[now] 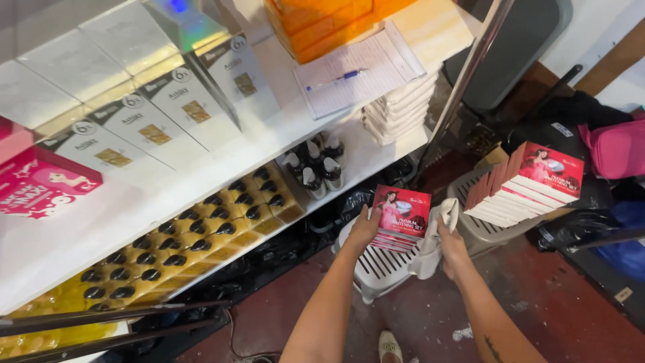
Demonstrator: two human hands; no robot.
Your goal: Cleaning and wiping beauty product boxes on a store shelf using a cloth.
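Here my left hand braces the near-left corner of a short stack of red boxes resting on a white slatted stool — fingers clasped on the edge, presumably to steady it. My right hand is clenched around a white cloth pressed to the stack's right side, as if wiping. The top box is glossy red with a pictured figure. A larger stack of similar boxes sits on a grey crate — well apart.

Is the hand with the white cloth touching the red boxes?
Cannot tell. In the head view the right hand grips the white cloth, which hides the edge of the red boxes. The left hand plainly holds them.
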